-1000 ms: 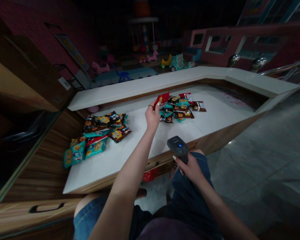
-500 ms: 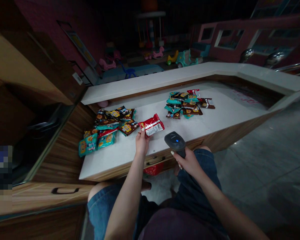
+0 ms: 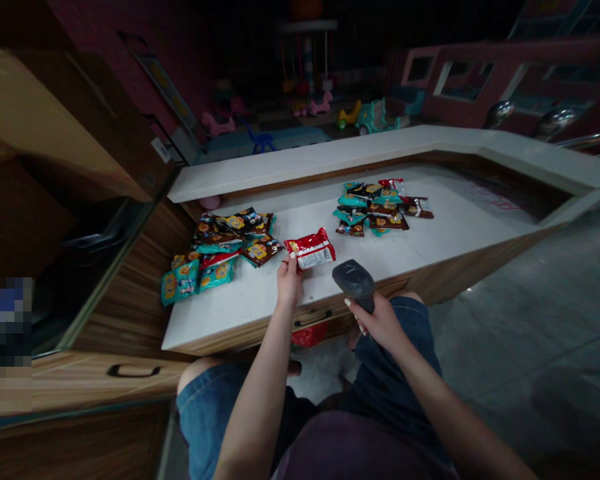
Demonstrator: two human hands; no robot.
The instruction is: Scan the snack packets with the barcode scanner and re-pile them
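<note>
Left hand (image 3: 289,283) holds red packet (image 3: 314,251) (scanner (image 3: 353,279) in right hand (image 3: 381,321)).

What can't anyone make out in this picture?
In the head view:
Fine print on the red packet: too small to read.
Some fingertips of the left hand: behind packet or hand.
Grip of the scanner: mostly covered by the right hand.
Bottom packets of the left pile: covered by upper ones.

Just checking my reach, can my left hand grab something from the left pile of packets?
Probably not freely: your left hand is pinching a red packet, though the left pile sits close by and nothing seems to block the way.
</note>
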